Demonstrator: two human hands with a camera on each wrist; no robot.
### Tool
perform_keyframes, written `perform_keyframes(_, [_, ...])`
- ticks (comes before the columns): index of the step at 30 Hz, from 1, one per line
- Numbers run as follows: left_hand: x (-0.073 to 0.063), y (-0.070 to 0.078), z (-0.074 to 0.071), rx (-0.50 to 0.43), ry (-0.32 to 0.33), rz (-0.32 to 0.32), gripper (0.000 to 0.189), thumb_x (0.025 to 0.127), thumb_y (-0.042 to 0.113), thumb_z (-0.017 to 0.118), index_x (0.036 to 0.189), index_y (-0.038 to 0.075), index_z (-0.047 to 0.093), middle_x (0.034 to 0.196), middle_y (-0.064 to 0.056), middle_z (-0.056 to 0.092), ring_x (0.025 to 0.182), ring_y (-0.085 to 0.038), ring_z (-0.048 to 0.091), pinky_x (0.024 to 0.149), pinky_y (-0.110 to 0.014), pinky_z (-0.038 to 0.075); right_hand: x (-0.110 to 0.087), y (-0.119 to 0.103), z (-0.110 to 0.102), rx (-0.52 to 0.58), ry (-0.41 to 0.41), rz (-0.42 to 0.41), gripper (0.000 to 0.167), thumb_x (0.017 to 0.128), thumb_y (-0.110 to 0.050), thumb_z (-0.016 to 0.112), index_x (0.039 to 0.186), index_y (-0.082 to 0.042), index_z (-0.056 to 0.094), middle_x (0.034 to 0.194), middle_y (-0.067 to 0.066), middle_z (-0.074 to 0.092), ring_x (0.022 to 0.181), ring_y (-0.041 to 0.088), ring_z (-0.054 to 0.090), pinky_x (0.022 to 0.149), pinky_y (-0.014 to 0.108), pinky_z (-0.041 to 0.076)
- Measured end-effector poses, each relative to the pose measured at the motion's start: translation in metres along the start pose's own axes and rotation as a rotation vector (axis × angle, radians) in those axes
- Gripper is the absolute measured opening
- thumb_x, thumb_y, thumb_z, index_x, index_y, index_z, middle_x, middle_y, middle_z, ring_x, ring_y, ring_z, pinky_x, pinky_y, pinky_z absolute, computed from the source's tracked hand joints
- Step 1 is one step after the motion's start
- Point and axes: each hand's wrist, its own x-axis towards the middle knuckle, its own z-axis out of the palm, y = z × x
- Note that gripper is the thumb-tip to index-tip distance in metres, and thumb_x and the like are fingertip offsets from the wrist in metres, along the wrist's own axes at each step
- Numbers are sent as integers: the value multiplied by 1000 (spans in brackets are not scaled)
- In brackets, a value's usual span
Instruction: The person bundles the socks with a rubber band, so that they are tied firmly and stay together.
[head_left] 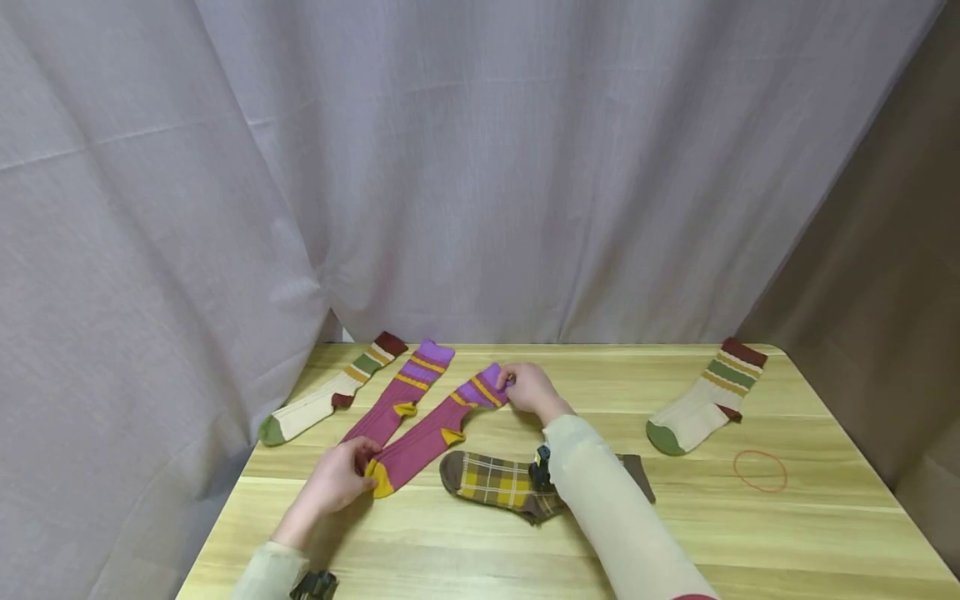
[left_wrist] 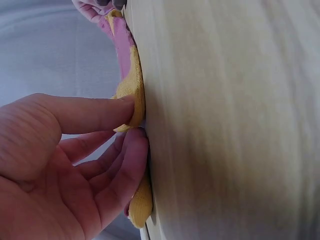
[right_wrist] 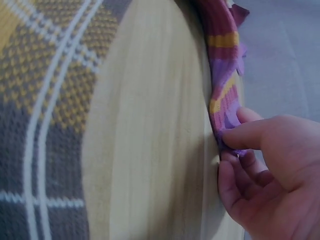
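Observation:
A magenta sock (head_left: pixel 420 437) with a purple striped cuff and yellow heel and toe lies slantwise between my hands. My left hand (head_left: pixel 337 479) pinches its yellow toe (left_wrist: pixel 132 87) between thumb and fingers. At the other end, my right hand (head_left: pixel 534 390) pinches the purple cuff (right_wrist: pixel 230 117). A matching magenta sock (head_left: pixel 397 396) lies just to the left, its toe hidden behind my left hand in the head view; a second yellow toe (left_wrist: pixel 141 202) shows below the fingers in the left wrist view.
A yellow and brown plaid sock (head_left: pixel 491 482) lies under my right forearm, partly covered by it. One cream sock with green toe (head_left: pixel 311 412) is at the far left, another cream sock (head_left: pixel 701 408) at the right. Near that lies an orange-red loop (head_left: pixel 761 472). A grey curtain (head_left: pixel 480 167) hangs behind the wooden table (head_left: pixel 825 533).

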Motion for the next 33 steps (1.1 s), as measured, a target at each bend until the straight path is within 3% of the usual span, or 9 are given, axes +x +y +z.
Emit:
perform_keyframes(6, [0, -2, 0, -17, -13, 17, 43, 74, -11, 80, 112, 5, 70, 78, 0, 56, 74, -15, 52, 70, -32, 45, -2, 0, -7, 86, -46, 56, 40, 79, 12, 60, 106, -9, 81, 129, 15, 72, 119, 34, 64, 106, 48, 49])
perform_keyframes(8, [0, -4, 1, -34, -6, 18, 40, 78, -12, 77, 113, 4, 68, 79, -1, 55, 74, -15, 51, 70, -32, 44, -5, -1, -10, 99, -59, 79, 39, 82, 10, 62, 109, -9, 81, 134, 17, 70, 121, 36, 63, 106, 49, 50])
perform_keyframes(14, [3, -5, 2, -122, 55, 21, 33, 86, -15, 69, 112, 4, 61, 84, -4, 57, 76, -15, 52, 70, -30, 46, -6, 5, -15, 93, -32, 107, 24, 90, -5, 64, 106, -9, 83, 133, 17, 71, 118, 36, 64, 104, 49, 50])
perform_keyframes(20, [12, -2, 3, -134, 67, 44, 22, 90, -15, 66, 93, 7, 64, 83, -4, 64, 73, -13, 56, 69, -28, 49, -5, 12, -18, 72, 25, 119, 27, 98, -14, 60, 107, -10, 85, 131, 15, 73, 117, 34, 65, 104, 49, 49])
perform_keyframes(23, [13, 1, 4, -128, 60, 8, 20, 92, -12, 67, 89, 8, 70, 79, -2, 66, 68, -12, 55, 65, -27, 48, -4, 15, -20, 94, 29, 106, 27, 100, -17, 61, 112, -9, 84, 128, 17, 74, 112, 34, 66, 101, 49, 50])
perform_keyframes(27, [14, 4, 6, -132, 76, -55, 18, 94, -8, 67, 93, 7, 78, 84, -4, 73, 66, -13, 56, 61, -28, 47, -2, 20, -21, 108, 33, 55, 25, 103, -16, 65, 118, -9, 83, 131, 19, 73, 120, 35, 65, 107, 50, 49])
perform_keyframes(33, [17, 7, 8, -126, 161, -37, 23, 92, -10, 65, 97, 4, 82, 98, -8, 80, 89, -18, 68, 80, -33, 55, -3, 26, -22, 129, 42, 3, 25, 102, -8, 68, 123, -8, 81, 138, 23, 68, 129, 40, 61, 113, 53, 45])
